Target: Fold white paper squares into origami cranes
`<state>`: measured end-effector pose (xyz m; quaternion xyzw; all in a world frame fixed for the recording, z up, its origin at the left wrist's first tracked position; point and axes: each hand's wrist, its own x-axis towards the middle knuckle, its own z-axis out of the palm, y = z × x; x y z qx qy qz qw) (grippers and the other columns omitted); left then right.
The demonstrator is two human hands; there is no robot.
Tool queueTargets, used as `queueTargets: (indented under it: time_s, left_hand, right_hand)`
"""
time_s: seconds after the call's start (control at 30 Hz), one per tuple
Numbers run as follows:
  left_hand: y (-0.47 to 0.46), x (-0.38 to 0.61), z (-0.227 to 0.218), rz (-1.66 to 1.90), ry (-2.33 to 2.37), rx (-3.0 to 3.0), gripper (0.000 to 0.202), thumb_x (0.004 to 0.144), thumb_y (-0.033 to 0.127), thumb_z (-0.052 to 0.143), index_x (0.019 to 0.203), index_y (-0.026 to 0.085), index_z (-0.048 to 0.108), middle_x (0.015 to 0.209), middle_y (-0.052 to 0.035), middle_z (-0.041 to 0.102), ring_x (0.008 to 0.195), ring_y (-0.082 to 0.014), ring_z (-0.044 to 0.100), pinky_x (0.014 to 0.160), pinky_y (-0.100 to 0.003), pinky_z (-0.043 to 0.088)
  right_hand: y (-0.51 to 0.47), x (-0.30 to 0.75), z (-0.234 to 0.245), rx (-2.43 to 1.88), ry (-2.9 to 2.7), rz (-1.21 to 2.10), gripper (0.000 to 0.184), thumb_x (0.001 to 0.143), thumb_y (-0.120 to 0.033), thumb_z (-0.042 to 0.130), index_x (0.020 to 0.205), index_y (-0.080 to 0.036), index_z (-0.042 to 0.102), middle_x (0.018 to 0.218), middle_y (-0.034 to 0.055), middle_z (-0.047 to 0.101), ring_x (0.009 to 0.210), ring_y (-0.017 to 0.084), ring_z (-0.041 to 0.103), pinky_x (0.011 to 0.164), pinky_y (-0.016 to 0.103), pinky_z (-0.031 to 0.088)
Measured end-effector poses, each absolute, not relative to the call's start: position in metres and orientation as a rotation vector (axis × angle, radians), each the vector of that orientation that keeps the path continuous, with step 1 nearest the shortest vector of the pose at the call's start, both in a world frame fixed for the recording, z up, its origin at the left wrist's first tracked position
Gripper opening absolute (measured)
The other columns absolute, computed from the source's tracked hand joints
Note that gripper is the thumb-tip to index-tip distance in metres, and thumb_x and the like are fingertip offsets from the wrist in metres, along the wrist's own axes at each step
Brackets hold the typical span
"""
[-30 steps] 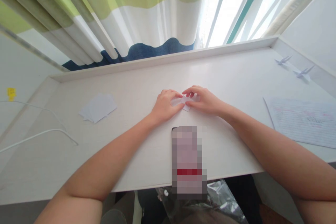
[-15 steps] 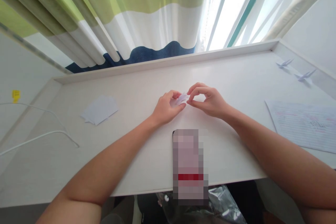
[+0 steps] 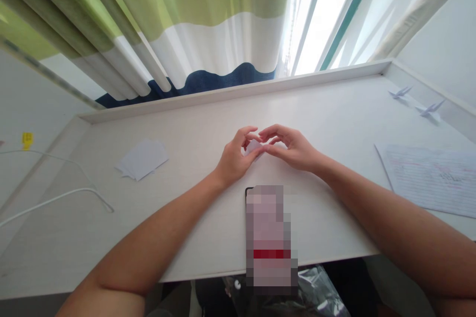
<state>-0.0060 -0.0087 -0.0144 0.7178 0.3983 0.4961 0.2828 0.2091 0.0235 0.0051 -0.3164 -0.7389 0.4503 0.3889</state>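
Note:
Between my two hands, above the middle of the white desk, is a small piece of folded white paper (image 3: 254,146). My left hand (image 3: 237,156) grips it from the left, thumb in front and fingers behind. From the right, my right hand (image 3: 292,147) pinches the paper's edge with thumb and fingertips, which meet the left fingertips. The fingers partly hide the paper, so its full shape does not show. Nearer to me lies a phone (image 3: 249,189), mostly blurred out by pixels.
A stack of white paper sheets (image 3: 143,159) lies to the left, beside a white cable (image 3: 74,195). Two folded paper birds (image 3: 431,109) stand at the far right. Below them is a lined, written-on sheet (image 3: 435,176). A raised rim (image 3: 238,90) and curtains bound the desk's back.
The paper has been turned and now shows a flat, pointed face instead of several loose flaps. My right fingers have closed in on it, nearer my left hand. The view has shifted slightly.

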Motion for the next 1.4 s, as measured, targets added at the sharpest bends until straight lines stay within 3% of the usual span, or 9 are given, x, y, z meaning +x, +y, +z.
queueTargets:
  time_s: [0.17,0.37,0.57,0.83,1.1,1.2,1.3,1.4]
  left_hand:
    - [-0.005,-0.005,-0.018,1.505,0.86,2.346,0.053,0.101,0.013,0.07,0.143,0.033,0.043,0.121,-0.0044,0.065,0.077,-0.0099,0.062,0.074,-0.028,0.056]
    - [-0.001,-0.007,-0.019,1.543,0.82,2.433,0.054,0.103,0.013,0.068,0.141,0.034,0.036,0.125,-0.0058,0.061,0.083,-0.0115,0.065,0.076,-0.031,0.059]
    - [0.003,-0.015,-0.017,1.578,1.026,2.371,0.037,0.097,0.019,0.078,0.125,0.026,0.054,0.113,-0.0051,0.069,0.106,-0.0212,0.071,0.088,-0.037,0.06]
    - [-0.001,-0.016,-0.01,1.609,1.067,2.531,0.023,0.096,0.012,0.077,0.11,0.026,0.066,0.114,-0.0042,0.076,0.103,-0.021,0.074,0.088,-0.038,0.059]
    - [-0.003,-0.013,-0.006,1.558,0.993,2.579,0.031,0.094,0.021,0.081,0.12,0.025,0.066,0.12,-0.0079,0.077,0.108,-0.0231,0.076,0.09,-0.039,0.06]
    - [-0.003,-0.015,-0.006,1.519,0.99,2.564,0.022,0.098,0.023,0.076,0.118,0.026,0.069,0.121,-0.0082,0.079,0.109,-0.0228,0.077,0.091,-0.039,0.061]
    - [-0.003,-0.015,-0.007,1.49,1.03,2.489,0.008,0.103,0.025,0.07,0.11,0.026,0.073,0.112,-0.0063,0.083,0.102,-0.0211,0.078,0.088,-0.038,0.06]
    - [-0.007,-0.011,-0.007,1.493,1.105,2.274,0.012,0.104,0.033,0.069,0.103,0.023,0.076,0.096,-0.0045,0.084,0.086,-0.0189,0.078,0.083,-0.036,0.061]
  right_hand:
    - [0.021,0.205,0.007,-0.769,-1.842,1.152,0.031,0.092,-0.044,0.084,0.115,-0.027,0.075,0.117,0.0063,0.08,0.108,0.026,0.074,0.095,0.048,0.06]
    - [0.019,0.203,0.009,-0.686,-1.913,1.024,0.009,0.096,-0.035,0.081,0.092,-0.028,0.08,0.096,0.0023,0.08,0.092,0.022,0.073,0.091,0.046,0.059]
    - [0.024,0.209,0.009,-0.602,-1.946,0.569,0.014,0.098,-0.022,0.078,0.088,-0.031,0.081,0.108,0.0029,0.077,0.1,0.023,0.07,0.088,0.045,0.058]
    - [0.023,0.208,0.009,-0.629,-1.913,0.619,0.016,0.097,-0.018,0.077,0.087,-0.031,0.08,0.105,0.0011,0.076,0.095,0.021,0.072,0.087,0.044,0.059]
    - [0.025,0.206,0.008,-0.679,-1.706,0.845,0.012,0.093,-0.028,0.082,0.081,-0.03,0.079,0.099,0.0012,0.076,0.092,0.021,0.072,0.088,0.046,0.059]
    - [0.024,0.206,0.01,-0.73,-1.681,0.942,0.014,0.092,-0.038,0.083,0.082,-0.03,0.078,0.102,0.0027,0.077,0.097,0.023,0.072,0.093,0.049,0.059]
    - [0.022,0.205,0.013,-0.76,-1.677,1.035,0.021,0.089,-0.049,0.085,0.084,-0.03,0.077,0.103,0.0039,0.078,0.103,0.025,0.073,0.099,0.052,0.06]
    - [0.02,0.204,0.016,-0.765,-1.672,1.16,0.027,0.087,-0.053,0.087,0.089,-0.028,0.077,0.097,0.004,0.08,0.097,0.024,0.075,0.097,0.051,0.061]
